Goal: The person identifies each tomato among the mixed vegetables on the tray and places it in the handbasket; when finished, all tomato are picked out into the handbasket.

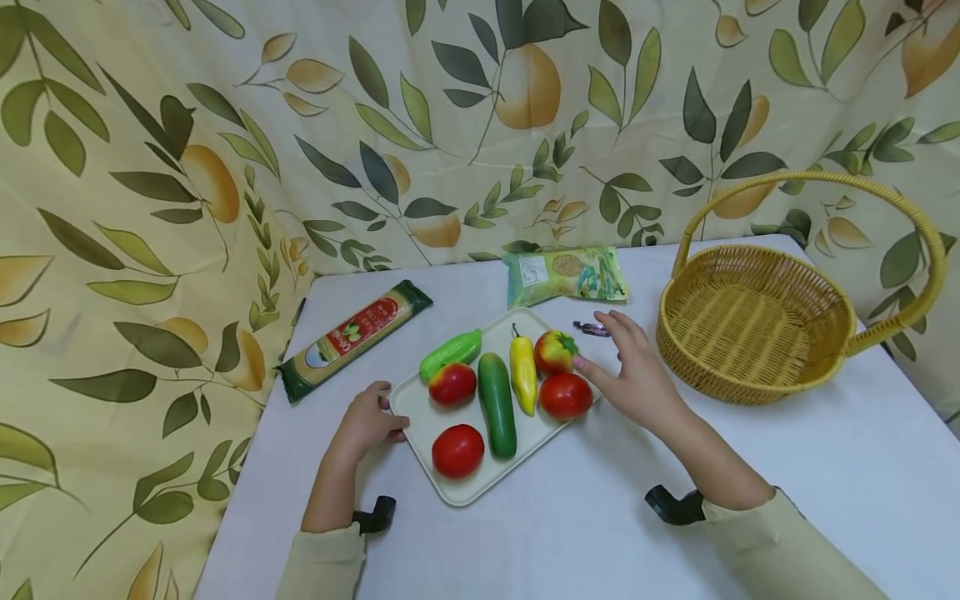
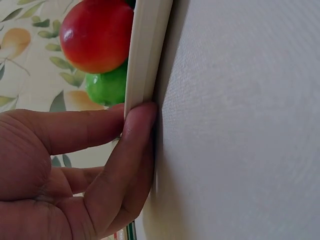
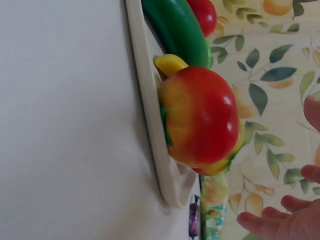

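A pale tray (image 1: 415, 410) lies at an angle on the table. My left hand (image 1: 367, 427) pinches its left edge; in the left wrist view the thumb is at the rim and fingers (image 2: 137, 122) lie against the outer side. On the tray are a green pepper (image 1: 450, 354), a red-yellow fruit (image 1: 453, 384), a cucumber (image 1: 497, 404), a yellow chili pepper (image 1: 523, 375), a front tomato (image 1: 458, 451), a right tomato (image 1: 566, 396) and a leafy-topped red-yellow fruit (image 1: 556, 352). My right hand (image 1: 637, 382) is spread beside the tray's right corner, holding nothing, thumb near the leafy-topped fruit.
A yellow wicker basket (image 1: 757, 333) with a tall handle stands at the right. Behind the tray lie a green printed bag (image 1: 566, 277) and a small purple-wrapped item (image 1: 591, 328). A long green-ended packet (image 1: 352, 340) lies at the left. Patterned cloth (image 1: 375, 192) hangs behind the table.
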Tool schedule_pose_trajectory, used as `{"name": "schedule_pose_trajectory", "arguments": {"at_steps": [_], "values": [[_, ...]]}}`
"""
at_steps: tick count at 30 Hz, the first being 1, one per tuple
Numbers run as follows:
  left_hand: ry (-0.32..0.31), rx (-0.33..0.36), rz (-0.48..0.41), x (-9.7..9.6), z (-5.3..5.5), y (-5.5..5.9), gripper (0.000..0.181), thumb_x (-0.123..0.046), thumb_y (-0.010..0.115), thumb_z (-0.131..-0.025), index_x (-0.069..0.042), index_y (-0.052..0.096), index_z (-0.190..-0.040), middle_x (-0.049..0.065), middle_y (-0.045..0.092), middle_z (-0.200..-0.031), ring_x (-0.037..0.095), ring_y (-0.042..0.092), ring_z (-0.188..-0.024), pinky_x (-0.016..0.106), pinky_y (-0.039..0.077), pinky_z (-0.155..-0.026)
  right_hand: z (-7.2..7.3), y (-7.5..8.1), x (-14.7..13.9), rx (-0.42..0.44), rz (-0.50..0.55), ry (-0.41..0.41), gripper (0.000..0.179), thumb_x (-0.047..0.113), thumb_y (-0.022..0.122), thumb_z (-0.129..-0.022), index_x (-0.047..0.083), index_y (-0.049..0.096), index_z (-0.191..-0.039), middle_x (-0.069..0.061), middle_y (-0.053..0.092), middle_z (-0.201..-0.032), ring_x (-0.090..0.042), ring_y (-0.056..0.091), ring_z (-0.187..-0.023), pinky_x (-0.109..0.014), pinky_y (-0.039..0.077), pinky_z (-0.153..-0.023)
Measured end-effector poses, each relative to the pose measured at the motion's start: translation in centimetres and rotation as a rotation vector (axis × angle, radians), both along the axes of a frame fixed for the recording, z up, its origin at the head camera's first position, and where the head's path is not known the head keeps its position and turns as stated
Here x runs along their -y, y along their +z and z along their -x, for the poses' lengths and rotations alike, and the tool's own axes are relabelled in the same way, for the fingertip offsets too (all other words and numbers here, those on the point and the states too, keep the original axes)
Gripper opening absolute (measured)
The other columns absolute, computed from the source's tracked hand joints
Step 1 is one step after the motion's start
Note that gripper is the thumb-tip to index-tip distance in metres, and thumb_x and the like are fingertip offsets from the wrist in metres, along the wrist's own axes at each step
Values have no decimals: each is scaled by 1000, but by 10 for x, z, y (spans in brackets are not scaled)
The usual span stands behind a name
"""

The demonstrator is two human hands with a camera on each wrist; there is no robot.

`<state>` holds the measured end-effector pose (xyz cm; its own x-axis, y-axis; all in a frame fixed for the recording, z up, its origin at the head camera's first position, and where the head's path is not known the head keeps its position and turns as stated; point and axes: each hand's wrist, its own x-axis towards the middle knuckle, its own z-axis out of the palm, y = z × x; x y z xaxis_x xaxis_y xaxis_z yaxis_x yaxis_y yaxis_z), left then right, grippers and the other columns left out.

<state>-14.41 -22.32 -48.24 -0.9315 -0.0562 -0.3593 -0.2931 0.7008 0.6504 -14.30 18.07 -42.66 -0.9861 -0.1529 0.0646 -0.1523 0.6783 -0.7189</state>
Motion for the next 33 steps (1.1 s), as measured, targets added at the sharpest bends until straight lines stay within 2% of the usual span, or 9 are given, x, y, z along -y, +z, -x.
{"name": "schedule_pose_trajectory", "arguments": {"at_steps": [2, 7, 12, 15, 21, 24, 33], "values": [[-5, 0, -3, -1, 0, 0, 73, -14, 79, -84, 3, 44, -145, 17, 56, -112, 30, 54, -98, 37, 48, -80, -2, -4, 1, 6, 31, 0, 81, 45, 67, -94, 9, 31, -157, -24, 20, -161, -48, 36, -137, -62, 43, -100], [-9, 5, -18, -2, 0, 0, 70, -11, 80, -83, 3, 46, -142, 17, 55, -110, 27, 58, -92, 33, 50, -75, -7, -15, 5, 22, 82, 4, 81, 43, 71, -92, 10, 33, -156, -23, 25, -159, -43, 33, -140, -60, 41, -102], [-16, -1, 2, -2, 0, -1, 65, -14, 80, -83, 2, 50, -139, 16, 56, -110, 29, 55, -97, 35, 50, -77, -12, -25, 8, 37, 102, 14, 78, 33, 75, -91, 8, 36, -153, -22, 29, -157, -41, 33, -141, -57, 42, -103], [-17, -1, 11, -2, 0, -1, 65, -15, 80, -83, 1, 51, -139, 16, 56, -111, 31, 53, -101, 38, 49, -80, -16, -30, 11, 52, 124, 17, 72, 26, 77, -90, 5, 41, -149, -23, 34, -154, -42, 36, -139, -57, 42, -103], [-12, 2, 10, -3, -1, 1, 65, -15, 80, -83, 1, 51, -139, 17, 56, -112, 32, 52, -103, 39, 50, -81, -22, -39, 16, 53, 124, 13, 69, 27, 79, -88, 7, 47, -145, -22, 40, -149, -44, 48, -125, -58, 43, -100], [-11, -3, 6, -3, -2, 2, 64, -14, 79, -83, 1, 51, -139, 18, 56, -112, 33, 52, -103, 40, 50, -81, -24, -44, 19, 38, 116, 11, 69, 25, 81, -85, 8, 48, -144, -22, 41, -147, -44, 49, -121, -59, 43, -99], [-13, -9, 5, -3, -1, 1, 64, -14, 79, -83, 0, 51, -140, 18, 56, -113, 33, 52, -103, 43, 49, -85, -26, -53, 24, 40, 93, 23, 67, 21, 82, -84, 8, 51, -141, -22, 40, -146, -45, 41, -133, -64, 39, -103]]}}
